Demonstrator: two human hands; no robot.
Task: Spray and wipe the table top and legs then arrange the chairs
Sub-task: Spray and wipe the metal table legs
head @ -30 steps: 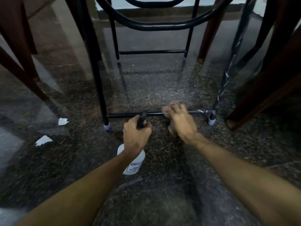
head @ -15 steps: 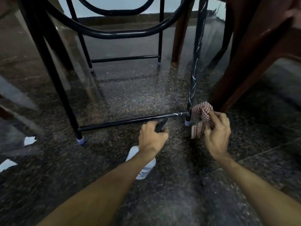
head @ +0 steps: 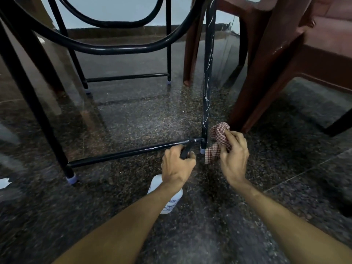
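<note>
Low view beneath a black metal table, looking at its frame on a dark speckled stone floor point(head: 133, 115). Just right of centre a thin black table leg point(head: 208, 82) stands upright, marked with fine white streaks, ending in a pale foot cap point(head: 202, 150). A black crossbar point(head: 123, 154) runs from its base down to the lower left, to a second leg with a matching cap; its right end is streaked white too.

In the lower centre the left hand point(head: 177, 164) grips a white spray bottle point(head: 169, 202), fingers point(head: 191, 158) curled round its black trigger head, the nozzle close to the joint of crossbar and leg. The hand and wrist cover most of the bottle; its label print is cut off and unreadable.

Just to the right, the right hand point(head: 235, 159) pinches a bunched red-and-white checked cloth point(head: 219, 130), fingers point(head: 237, 139) curled into it, right beside the foot of the leg. Whether the cloth touches the leg cannot be told.

A brown plastic chair point(head: 276, 63) fills the upper right, one leg standing just behind the cloth. Curved black tubes point(head: 114, 47) sweep across the upper left. All legs run out of the top edge, so the worktop is cut off. A white scrap of paper point(head: 3, 182) lies at the left edge, partly cropped. The lower part of the frame is blurred
</note>
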